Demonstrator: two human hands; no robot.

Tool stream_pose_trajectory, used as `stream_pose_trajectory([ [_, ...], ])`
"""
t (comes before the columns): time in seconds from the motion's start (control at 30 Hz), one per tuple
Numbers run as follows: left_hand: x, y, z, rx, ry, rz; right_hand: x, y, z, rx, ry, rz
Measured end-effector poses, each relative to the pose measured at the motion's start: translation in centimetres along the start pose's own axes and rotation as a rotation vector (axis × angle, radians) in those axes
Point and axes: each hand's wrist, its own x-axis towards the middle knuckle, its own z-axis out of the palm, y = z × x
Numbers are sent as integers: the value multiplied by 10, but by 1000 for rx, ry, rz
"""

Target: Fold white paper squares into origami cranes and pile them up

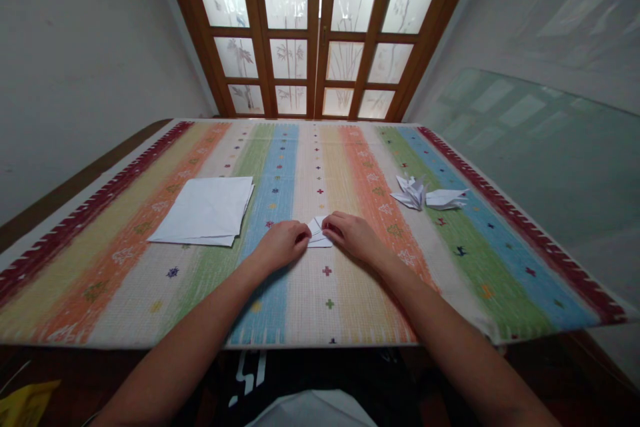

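Observation:
A small folded white paper lies on the striped tablecloth, between my two hands. My left hand presses its fingertips against the paper's left side. From the right, my right hand rests on the paper and hides part of it. To the left lies a stack of white paper sheets, out of reach of neither hand's fingers but not touched. Beyond my right hand are a white origami crane and a smaller folded paper piece.
The cloth covers a table whose near edge runs below my forearms. A large glass pane leans at the right, and a wooden door with frosted panes stands behind the table. A yellow item shows at the bottom left.

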Motion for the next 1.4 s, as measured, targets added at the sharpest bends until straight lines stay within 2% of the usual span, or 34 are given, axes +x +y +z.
stream_pose_trajectory([
  [0.27,3,-2,-3,-62,13,-98,1,-2,1,25,4,23],
  [0.37,3,-2,-3,-64,-1,-122,2,0,4,44,61,-37],
  [0.47,3,-4,-1,-65,43,-146,3,3,9,36,114,-129],
  [0.57,3,-7,0,-66,64,-175,5,5,15,40,71,-173],
  [0.67,4,-7,-2,-43,25,-162,6,6,19,53,23,-180],
  [0.83,4,-2,-4,-38,4,-152,6,8,18,67,69,-229],
  [1.27,0,3,-8,4,22,-168,4,3,12,81,64,-147],
  [1.4,1,4,-6,31,-13,-165,4,5,10,22,60,-178],
])
